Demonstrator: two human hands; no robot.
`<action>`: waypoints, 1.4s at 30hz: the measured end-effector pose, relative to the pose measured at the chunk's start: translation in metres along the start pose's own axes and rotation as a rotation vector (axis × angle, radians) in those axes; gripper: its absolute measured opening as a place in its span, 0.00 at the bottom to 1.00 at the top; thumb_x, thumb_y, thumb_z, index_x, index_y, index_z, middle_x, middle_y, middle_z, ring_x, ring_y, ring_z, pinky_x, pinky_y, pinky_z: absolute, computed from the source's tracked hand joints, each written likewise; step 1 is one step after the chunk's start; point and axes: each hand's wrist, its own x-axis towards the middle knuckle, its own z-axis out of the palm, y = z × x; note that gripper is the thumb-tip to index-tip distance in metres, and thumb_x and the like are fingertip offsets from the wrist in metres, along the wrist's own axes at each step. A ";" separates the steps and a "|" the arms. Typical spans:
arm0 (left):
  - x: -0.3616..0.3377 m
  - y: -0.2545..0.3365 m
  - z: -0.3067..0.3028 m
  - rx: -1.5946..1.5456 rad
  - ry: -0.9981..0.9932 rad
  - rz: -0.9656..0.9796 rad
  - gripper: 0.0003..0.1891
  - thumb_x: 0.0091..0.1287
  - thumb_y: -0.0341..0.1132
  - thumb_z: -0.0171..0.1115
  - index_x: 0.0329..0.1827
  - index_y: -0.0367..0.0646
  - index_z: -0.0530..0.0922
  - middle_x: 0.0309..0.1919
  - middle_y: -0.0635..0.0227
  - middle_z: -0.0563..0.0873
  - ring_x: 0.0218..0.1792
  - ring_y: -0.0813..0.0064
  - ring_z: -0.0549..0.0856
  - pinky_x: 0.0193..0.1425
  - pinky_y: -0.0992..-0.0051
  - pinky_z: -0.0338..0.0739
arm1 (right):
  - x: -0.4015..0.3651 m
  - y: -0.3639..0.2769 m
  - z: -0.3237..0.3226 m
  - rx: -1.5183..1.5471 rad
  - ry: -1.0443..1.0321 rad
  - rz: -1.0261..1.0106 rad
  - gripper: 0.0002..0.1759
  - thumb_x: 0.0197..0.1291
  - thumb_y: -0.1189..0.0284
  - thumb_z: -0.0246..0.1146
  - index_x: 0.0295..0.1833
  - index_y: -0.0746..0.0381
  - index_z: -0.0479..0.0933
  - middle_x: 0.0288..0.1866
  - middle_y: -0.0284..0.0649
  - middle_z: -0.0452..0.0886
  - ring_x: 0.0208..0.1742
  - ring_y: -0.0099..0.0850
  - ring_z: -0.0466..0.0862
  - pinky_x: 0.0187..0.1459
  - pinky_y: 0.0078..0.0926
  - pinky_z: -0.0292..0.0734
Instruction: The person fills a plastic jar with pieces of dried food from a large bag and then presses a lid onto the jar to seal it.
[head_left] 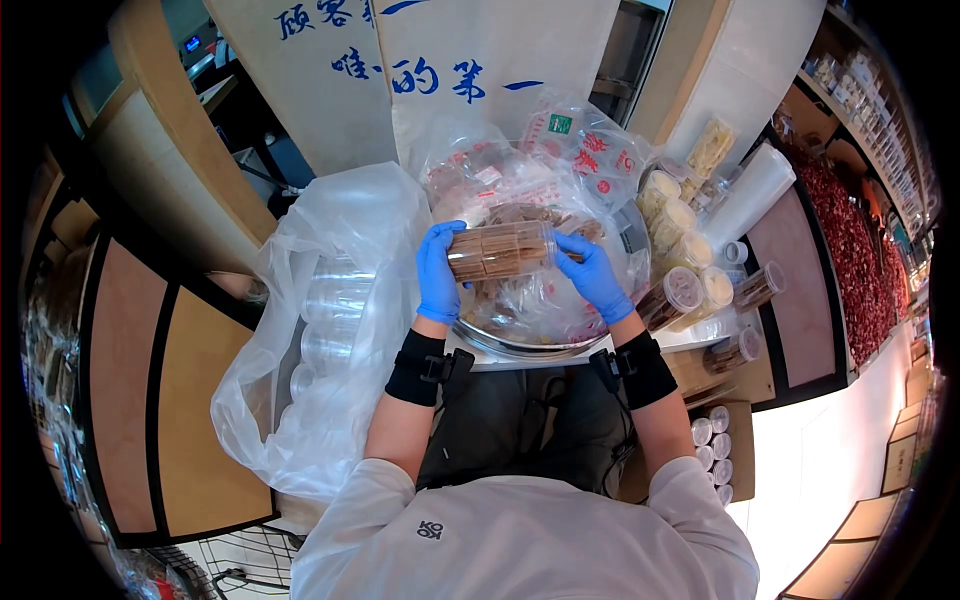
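Note:
A clear plastic jar [503, 250] packed with thin brown sticks lies sideways between my hands, over a round metal tray [560, 352]. My gloved left hand [437, 275] is closed around the jar's left end. At its right end, my gloved right hand [595, 275] grips the rim with thumb and fingers. Beneath the jar, the tray holds crumpled clear plastic bags [555, 300] and more brown pieces, partly hidden by the jar and hands. Both gloves are blue.
On the left, a large translucent bag [330, 420] contains clear empty jars [335, 310]. Filled jars [690, 250] stand at the right beside a white plastic roll [755, 195]. Lower right, a cardboard box [742, 440] holds several lidded containers [712, 450]. Dark red goods [850, 230] fill a bin farther right.

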 end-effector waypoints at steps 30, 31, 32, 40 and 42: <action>0.000 0.000 0.005 -0.008 0.043 0.006 0.12 0.66 0.39 0.50 0.42 0.44 0.80 0.32 0.72 0.80 0.24 0.82 0.77 0.14 0.81 0.68 | -0.003 -0.021 0.006 0.234 0.029 0.222 0.07 0.66 0.68 0.59 0.44 0.58 0.72 0.23 0.29 0.73 0.21 0.14 0.70 0.21 0.12 0.62; 0.001 -0.001 0.004 -0.011 0.056 0.020 0.12 0.66 0.39 0.50 0.42 0.45 0.80 0.32 0.72 0.80 0.24 0.82 0.77 0.14 0.81 0.68 | -0.002 -0.021 0.006 0.182 0.073 0.237 0.07 0.64 0.70 0.61 0.45 0.58 0.72 0.23 0.29 0.74 0.20 0.14 0.70 0.20 0.12 0.61; 0.001 -0.002 0.004 -0.014 0.069 0.033 0.12 0.66 0.39 0.50 0.42 0.45 0.80 0.32 0.72 0.80 0.24 0.82 0.78 0.14 0.81 0.68 | -0.002 -0.021 0.006 0.186 0.072 0.236 0.07 0.64 0.70 0.61 0.45 0.58 0.72 0.23 0.29 0.74 0.20 0.14 0.70 0.20 0.12 0.61; -0.001 0.001 0.004 -0.022 0.043 -0.001 0.12 0.66 0.40 0.51 0.42 0.45 0.80 0.32 0.71 0.80 0.24 0.81 0.78 0.13 0.80 0.69 | -0.002 -0.008 0.002 0.273 0.057 0.233 0.06 0.63 0.69 0.62 0.39 0.61 0.78 0.24 0.30 0.76 0.19 0.14 0.70 0.19 0.13 0.62; 0.000 0.002 0.004 -0.041 0.049 -0.001 0.12 0.66 0.40 0.51 0.42 0.45 0.80 0.32 0.71 0.80 0.23 0.81 0.78 0.13 0.80 0.69 | -0.004 -0.019 0.000 0.285 0.054 0.207 0.07 0.64 0.69 0.62 0.41 0.61 0.78 0.24 0.29 0.76 0.19 0.13 0.70 0.20 0.12 0.62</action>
